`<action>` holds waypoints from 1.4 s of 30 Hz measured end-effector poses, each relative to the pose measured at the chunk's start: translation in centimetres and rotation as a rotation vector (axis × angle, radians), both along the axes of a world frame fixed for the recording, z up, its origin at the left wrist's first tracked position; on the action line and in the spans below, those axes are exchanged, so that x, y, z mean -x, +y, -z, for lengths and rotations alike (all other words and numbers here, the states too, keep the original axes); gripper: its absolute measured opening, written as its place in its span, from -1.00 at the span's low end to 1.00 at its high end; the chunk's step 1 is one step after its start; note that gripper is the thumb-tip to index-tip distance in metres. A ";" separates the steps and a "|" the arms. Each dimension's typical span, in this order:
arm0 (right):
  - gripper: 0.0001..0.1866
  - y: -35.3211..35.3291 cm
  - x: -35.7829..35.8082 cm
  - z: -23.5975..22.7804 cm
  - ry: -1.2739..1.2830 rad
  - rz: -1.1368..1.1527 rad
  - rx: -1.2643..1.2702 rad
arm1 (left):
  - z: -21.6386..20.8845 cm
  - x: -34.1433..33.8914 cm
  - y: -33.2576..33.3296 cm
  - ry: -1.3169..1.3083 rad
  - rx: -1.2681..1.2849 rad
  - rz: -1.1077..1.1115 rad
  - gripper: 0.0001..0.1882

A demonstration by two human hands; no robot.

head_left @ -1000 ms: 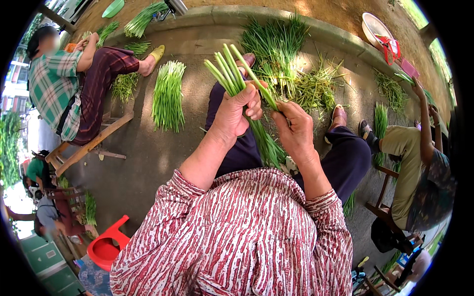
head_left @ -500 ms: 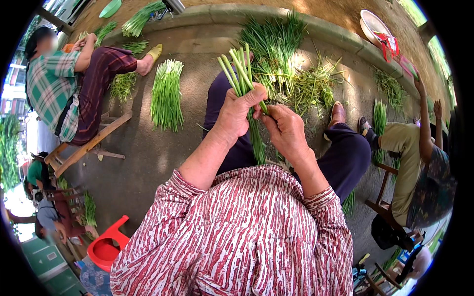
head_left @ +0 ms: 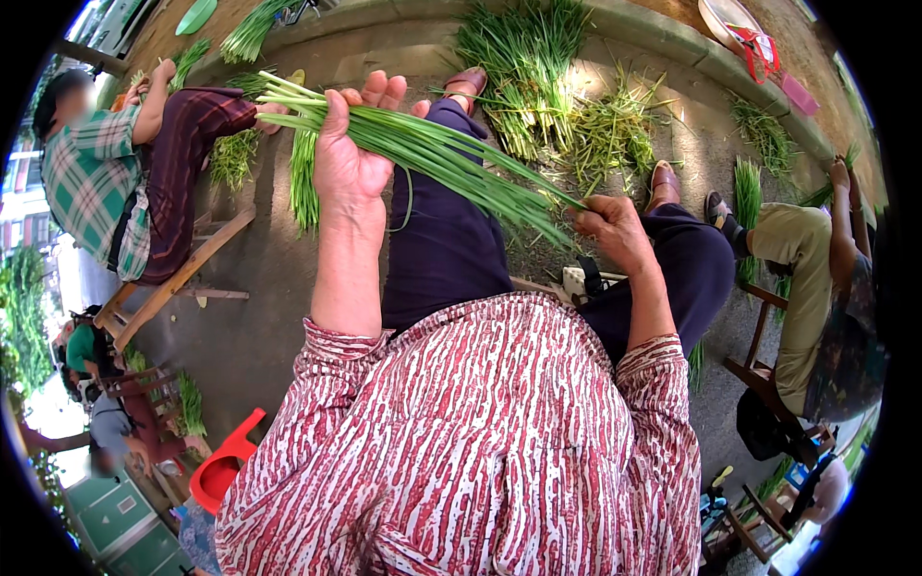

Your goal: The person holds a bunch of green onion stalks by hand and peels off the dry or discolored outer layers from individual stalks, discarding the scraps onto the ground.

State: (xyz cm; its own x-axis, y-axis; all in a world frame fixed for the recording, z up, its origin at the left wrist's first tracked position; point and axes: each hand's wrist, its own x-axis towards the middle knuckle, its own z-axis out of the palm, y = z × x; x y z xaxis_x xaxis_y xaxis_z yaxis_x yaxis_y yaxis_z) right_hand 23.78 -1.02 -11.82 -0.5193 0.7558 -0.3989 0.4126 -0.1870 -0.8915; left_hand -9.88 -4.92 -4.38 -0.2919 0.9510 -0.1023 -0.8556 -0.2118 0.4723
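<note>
A long bunch of garlic chives [head_left: 451,158] stretches across my lap, pale stem ends at the upper left and green leaf tips at the lower right. It lies across the palm of my left hand [head_left: 353,163], held at the thumb while the other fingers are raised and spread. My right hand [head_left: 618,230] pinches the leaf tips at the far end. One loose leaf hangs below the bunch. In front of my feet lie a big pile of garlic chives [head_left: 528,67] and a heap of yellowish trimmings [head_left: 615,125].
A neat chive bundle [head_left: 304,182] lies left of my leg. At left a person in a plaid shirt [head_left: 86,182] sits on a wooden chair; another person [head_left: 845,317] sits at right. A red plastic chair [head_left: 226,466] stands lower left. A kerb [head_left: 663,38] runs behind the piles.
The bunch has swung from upright to lying crosswise. My left hand has moved left and loosened its fingers; my right hand has moved right to the leaf tips.
</note>
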 end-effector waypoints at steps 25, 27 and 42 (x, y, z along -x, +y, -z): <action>-0.56 0.5 -4.1 4.3 -0.123 0.428 -0.130 | -4.7 0.0 3.7 0.195 -0.040 -0.305 -0.71; -0.56 0.5 -4.3 4.8 -0.091 0.447 -0.134 | -6.4 -0.2 4.9 0.214 -0.052 -0.369 -0.69; -0.77 -0.6 0.9 3.9 -0.466 0.054 -0.062 | -4.2 1.4 7.0 0.110 0.011 -0.074 -0.80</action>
State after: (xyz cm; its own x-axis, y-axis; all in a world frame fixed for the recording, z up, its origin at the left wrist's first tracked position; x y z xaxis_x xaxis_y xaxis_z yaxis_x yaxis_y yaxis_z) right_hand 22.92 -1.63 -15.76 -0.2549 0.8068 -0.5330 0.7622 -0.1716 -0.6242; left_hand -11.30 2.03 -0.15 -0.3714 0.9253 -0.0759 -0.7805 -0.2669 0.5653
